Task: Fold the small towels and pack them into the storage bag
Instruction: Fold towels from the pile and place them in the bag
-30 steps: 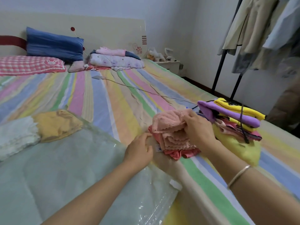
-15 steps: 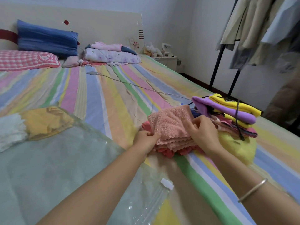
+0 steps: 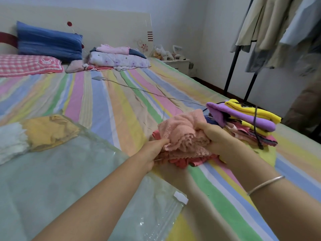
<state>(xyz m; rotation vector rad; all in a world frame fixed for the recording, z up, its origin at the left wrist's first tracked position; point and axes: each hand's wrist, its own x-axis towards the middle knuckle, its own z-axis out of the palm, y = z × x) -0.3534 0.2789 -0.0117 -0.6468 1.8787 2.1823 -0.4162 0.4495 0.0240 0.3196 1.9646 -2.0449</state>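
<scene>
Pink towel (image 3: 182, 129) is held bunched between both hands, over a small heap of coral cloths (image 3: 182, 161) on the striped sheet (image 3: 112, 105), right of centre. Its lace-trimmed edge is turned to the left.

Left hand (image 3: 152, 152): the towel's lower left edge is pinched between thumb and fingers. Right hand (image 3: 220, 140): the right side is gripped, fingers curled round the folds.

Storage bag (image 3: 69, 171) is laid flat at near left. Its right edge runs diagonally just beside the left hand, with a white slider clip (image 3: 181, 197) at the near corner. A yellow towel (image 3: 50, 131) and a white towel (image 3: 12, 141) are seen inside at its far left end.

Folded stack (image 3: 243, 117), crossed by a black cable (image 3: 256, 126), is located just right of the right hand, near the bed's right edge. Open sheet is seen far of the hands, crossed only by a thin white cord (image 3: 139, 89).
</scene>
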